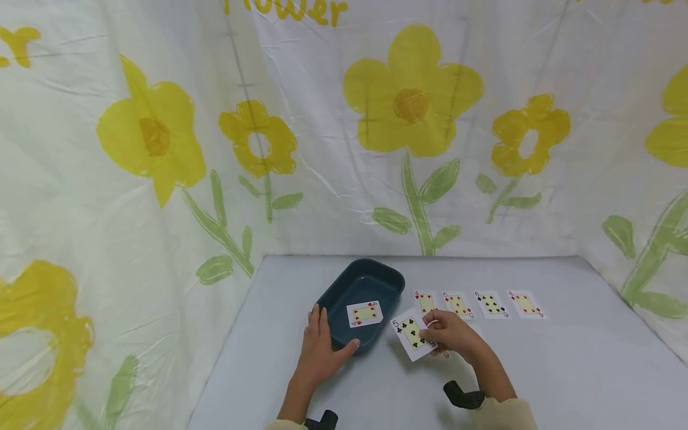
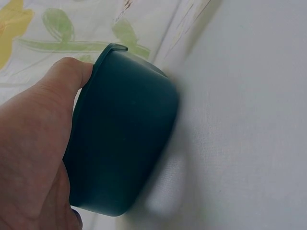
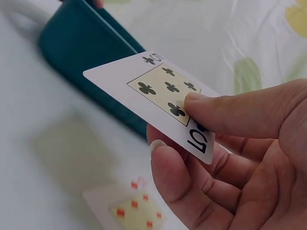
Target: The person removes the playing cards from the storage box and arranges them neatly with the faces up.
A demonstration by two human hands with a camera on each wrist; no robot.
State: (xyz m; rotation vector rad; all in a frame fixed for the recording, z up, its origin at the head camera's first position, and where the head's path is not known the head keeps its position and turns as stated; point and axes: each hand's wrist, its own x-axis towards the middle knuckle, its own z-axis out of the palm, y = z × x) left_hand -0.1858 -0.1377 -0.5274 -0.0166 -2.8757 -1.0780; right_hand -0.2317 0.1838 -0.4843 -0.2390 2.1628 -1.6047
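My right hand point(image 1: 450, 333) pinches a five of clubs point(image 3: 144, 88) between thumb and fingers, face up and tilted above the table. This card point(image 1: 411, 334) hangs just right of a dark teal tray point(image 1: 326, 285). At the tray's near left corner, my left hand point(image 1: 319, 352) holds the rim, fingers along the left side and thumb on the near side. In the left wrist view, the thumb point(image 2: 72, 74) presses against the tray's rim point(image 2: 98, 67). A four of hearts point(image 1: 365, 313) lies face up inside the tray. The right hand partly hides a red-pip card point(image 3: 136, 211) on the table.
Behind the right hand, a row of face-up cards runs rightward: a red four point(image 1: 426, 300), a five of diamonds point(image 1: 458, 305), a black six point(image 1: 491, 304) and a four of diamonds point(image 1: 526, 304). A flower-painted curtain point(image 1: 322, 209) borders the pale table point(image 1: 564, 370).
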